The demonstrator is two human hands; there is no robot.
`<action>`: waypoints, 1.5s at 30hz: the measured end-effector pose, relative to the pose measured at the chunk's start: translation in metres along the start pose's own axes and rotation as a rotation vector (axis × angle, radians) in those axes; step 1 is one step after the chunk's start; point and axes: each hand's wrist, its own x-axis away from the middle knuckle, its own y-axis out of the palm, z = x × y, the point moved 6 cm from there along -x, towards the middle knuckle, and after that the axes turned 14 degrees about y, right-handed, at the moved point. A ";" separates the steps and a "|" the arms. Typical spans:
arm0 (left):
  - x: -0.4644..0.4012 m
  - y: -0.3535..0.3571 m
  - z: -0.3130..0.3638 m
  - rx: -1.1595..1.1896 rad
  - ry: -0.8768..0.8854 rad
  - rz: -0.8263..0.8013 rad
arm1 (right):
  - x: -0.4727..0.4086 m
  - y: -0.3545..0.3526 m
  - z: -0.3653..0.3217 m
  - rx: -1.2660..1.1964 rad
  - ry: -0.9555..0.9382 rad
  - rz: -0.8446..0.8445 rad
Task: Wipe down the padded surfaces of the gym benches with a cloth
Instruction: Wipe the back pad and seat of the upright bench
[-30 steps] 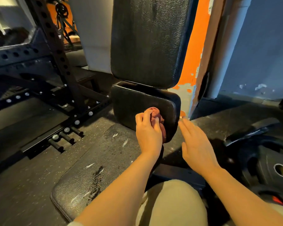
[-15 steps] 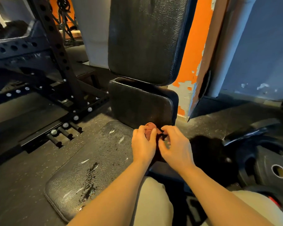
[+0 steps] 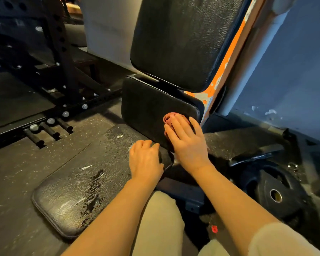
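Right hand (image 3: pixel 187 143) flat, fingers straight, pressing cloth (image 3: pixel 169 118) on pad (image 3: pixel 151 108), left hand (image 3: pixel 145 160) loosely curled, empty

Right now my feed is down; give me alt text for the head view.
The right hand presses a reddish cloth flat against the small middle pad of a black gym bench. The left hand rests on the cracked, scuffed seat pad below. The tall back pad stands above; a weight plate lies at right.
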 end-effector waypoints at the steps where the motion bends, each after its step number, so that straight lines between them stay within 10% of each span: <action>1: 0.004 0.004 -0.004 -0.008 -0.017 -0.019 | 0.005 0.008 -0.002 0.084 -0.057 -0.017; 10: 0.025 0.014 -0.009 -0.020 -0.062 -0.113 | 0.034 0.012 -0.010 0.246 -0.082 -0.342; 16: 0.025 0.013 -0.009 -0.029 -0.047 -0.128 | -0.008 -0.010 -0.032 0.171 -0.102 -0.159; 20: 0.021 0.013 -0.010 -0.048 -0.030 -0.144 | -0.005 0.006 -0.018 0.261 -0.026 -0.338; 27: 0.021 0.014 -0.010 -0.067 -0.008 -0.140 | 0.047 0.023 -0.012 -0.097 0.068 -0.510; 34: 0.021 0.001 -0.023 0.047 0.125 -0.149 | 0.049 0.002 -0.007 -0.583 0.572 -0.479; 39: 0.042 -0.026 -0.054 0.112 0.262 0.025 | 0.076 0.026 -0.029 -0.470 0.474 -0.731; 45: 0.061 -0.028 -0.092 0.072 0.357 -0.128 | 0.060 0.040 -0.017 -0.393 0.326 -0.819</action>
